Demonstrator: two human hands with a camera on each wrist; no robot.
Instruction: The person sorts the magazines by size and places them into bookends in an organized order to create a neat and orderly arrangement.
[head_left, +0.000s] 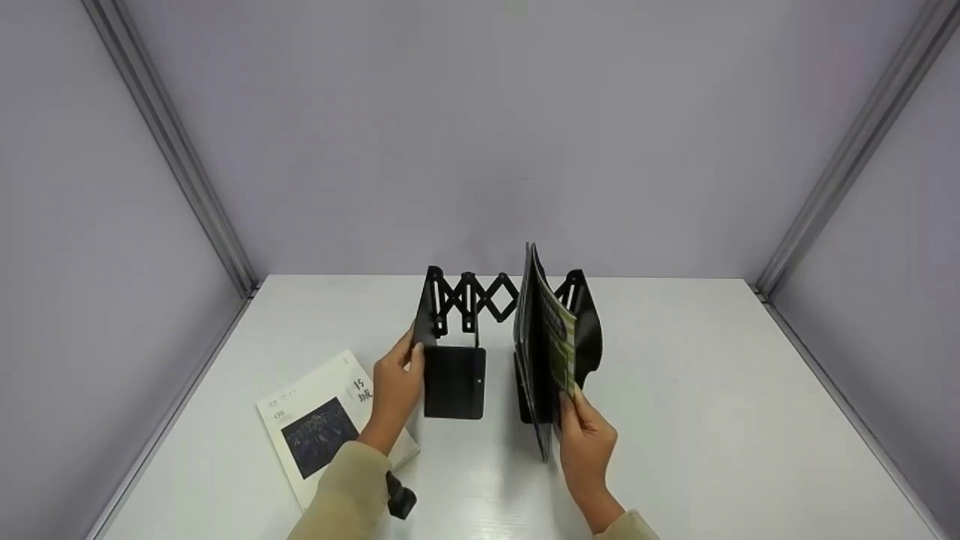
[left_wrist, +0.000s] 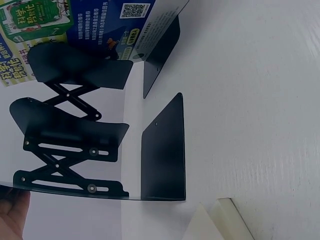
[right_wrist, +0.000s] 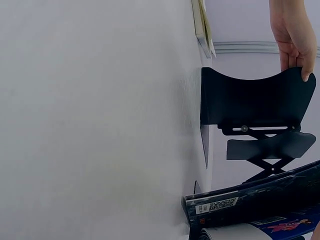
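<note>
A black expandable bookend (head_left: 454, 384) with a scissor lattice (head_left: 501, 298) stands near the back of the table. My left hand (head_left: 397, 386) grips its left end plate, thumb on one face and fingers on the other, as the right wrist view shows at the plate's upper edge (right_wrist: 260, 100). Toward the right end, several thin books (head_left: 527, 337) stand upright, slightly fanned. My right hand (head_left: 589, 446) pinches the lower near edge of the green-covered book (head_left: 559, 337) among them. In the left wrist view, a blue book cover (left_wrist: 107, 30) with a QR code faces the bookend's middle divider.
A white book (head_left: 319, 435) with a dark picture lies flat on the white table (head_left: 697, 405), left of the bookend and partly under my left forearm. Grey-white panels (head_left: 480, 135) enclose the table at the back and both sides.
</note>
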